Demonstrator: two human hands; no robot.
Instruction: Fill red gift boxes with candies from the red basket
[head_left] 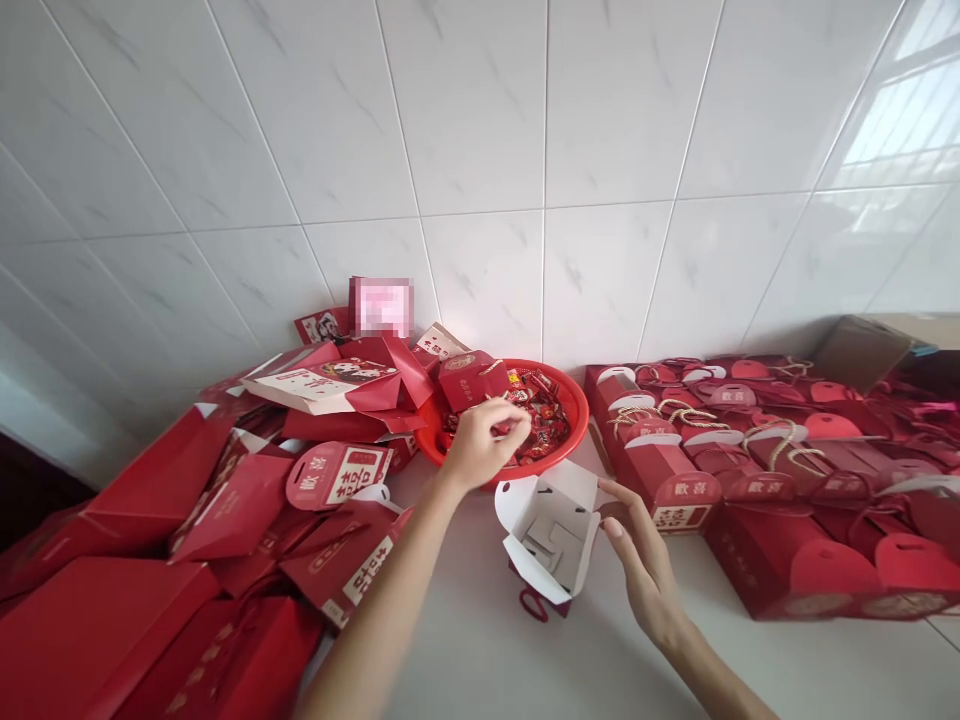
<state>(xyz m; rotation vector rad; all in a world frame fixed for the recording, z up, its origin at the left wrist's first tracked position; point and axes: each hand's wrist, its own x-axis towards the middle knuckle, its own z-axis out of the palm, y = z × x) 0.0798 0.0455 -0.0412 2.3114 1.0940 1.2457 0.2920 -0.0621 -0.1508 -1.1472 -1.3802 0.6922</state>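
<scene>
My left hand (484,440) is over the near part of a red plastic basin (574,440) with its fingers curled in. Whatever lies inside those fingers is hidden. Small wrapped candies (551,410) fill the basin, mostly red with a few yellow ones. In front of it, an open gift box (551,540) shows its white inside, flaps spread and a red cord loop hanging at the near side. The thumb and fingers of my right hand (645,565) hold the right-hand flap of this box.
Red cartons and folded boxes (232,500) are heaped on the left. A small red box (472,380) leans in the basin. Rows of closed red gift boxes (750,480) with cord handles stand on the right. A white tiled wall (480,130) rises behind the table (442,640).
</scene>
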